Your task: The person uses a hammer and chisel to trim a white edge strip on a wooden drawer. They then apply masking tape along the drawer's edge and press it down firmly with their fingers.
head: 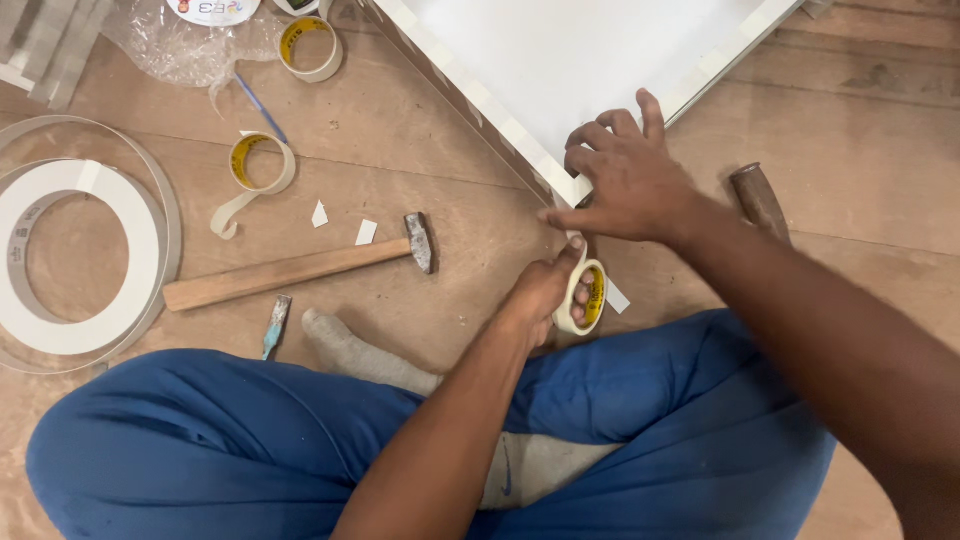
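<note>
The person sits cross-legged on a brown board floor (420,150), blue trousers and a grey sock showing at the bottom of the view. The left hand (545,290) is closed around a small roll of masking tape (585,298), fingers through its core, held just off the near corner of a white panel (570,60) that lies flat on the floor. The right hand (625,180) rests on that corner, fingers curled over the edge and thumb pressing down near the strip pulled from the roll; it grips nothing. The two hands are close together, almost touching.

The panel's edges carry pale strips of tape. To the left on the floor lies a hammer (300,270) with a wooden handle, its head pointing toward the panel. Beyond it sit two more tape rolls (262,162), one trailing a loose end, the other (310,45) near crumpled clear plastic. A large coil of white edging band (75,255) lies at the far left. A small blue-handled tool (275,325) rests by the knee, and a dark wooden handle (758,200) lies to the right.
</note>
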